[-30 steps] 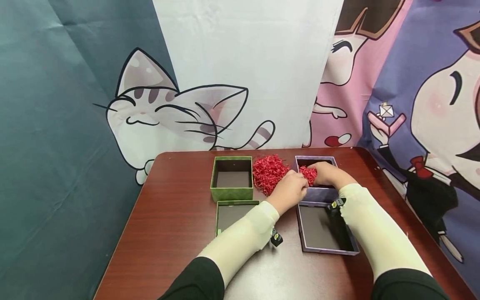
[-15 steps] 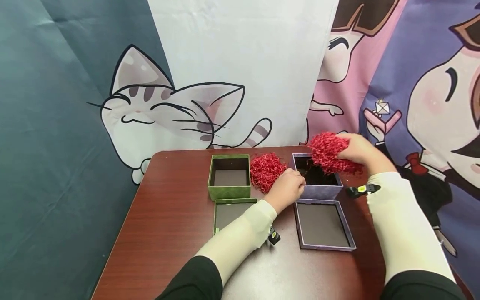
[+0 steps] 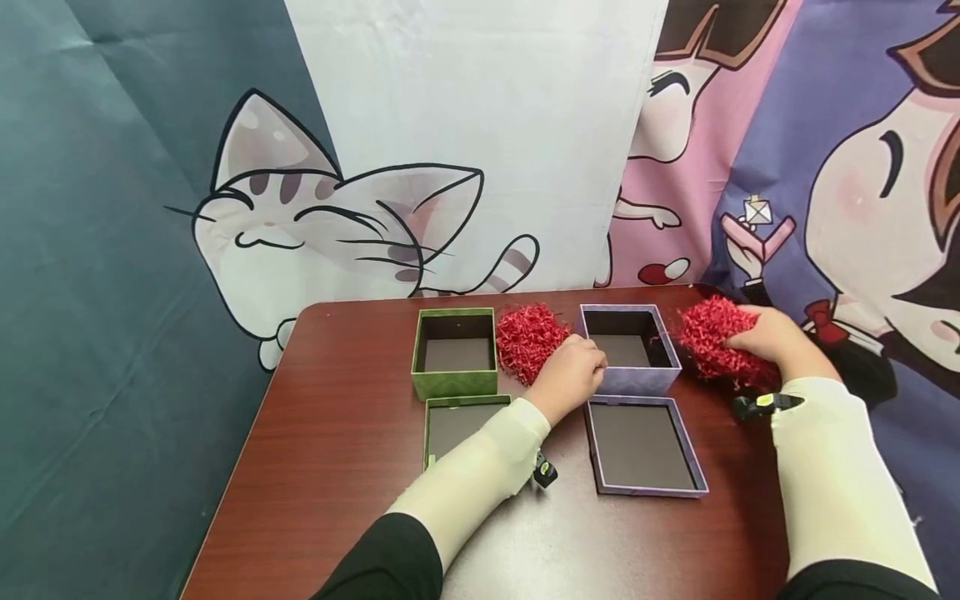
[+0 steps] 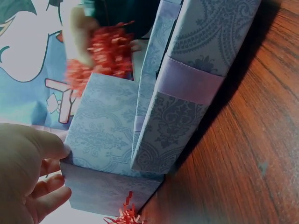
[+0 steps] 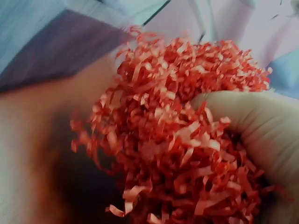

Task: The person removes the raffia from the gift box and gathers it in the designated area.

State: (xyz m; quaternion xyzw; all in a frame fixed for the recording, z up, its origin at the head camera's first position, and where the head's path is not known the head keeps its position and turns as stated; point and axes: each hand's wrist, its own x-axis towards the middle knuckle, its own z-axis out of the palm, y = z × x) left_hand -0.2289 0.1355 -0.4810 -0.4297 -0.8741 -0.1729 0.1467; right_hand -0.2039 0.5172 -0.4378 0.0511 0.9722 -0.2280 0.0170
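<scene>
My right hand (image 3: 772, 337) grips a big clump of red shredded crinkle paper (image 3: 712, 337), held just right of the purple box (image 3: 637, 382) over the table's back right. In the right wrist view, the thumb presses into the shreds (image 5: 173, 140); the other fingers are hidden behind them. My left hand (image 3: 567, 377) holds the near left corner of the purple box. Thumb and fingers meet that patterned corner in the left wrist view (image 4: 35, 172). The purple box stands uncovered, its grey bottom visible. A second red shred pile (image 3: 531, 337) lies left of it.
A green box (image 3: 455, 383) stands uncovered to the left of the pile. In front lies its green lid (image 3: 465, 425), partly covered by my left forearm. The purple lid (image 3: 645, 450) lies inside up before the purple box. A printed curtain hangs behind the table (image 3: 322, 433).
My right hand has lifted the red crinkle paper out of the purple box and carried it right, past the box's side. The left hand has stayed at the box corner.
</scene>
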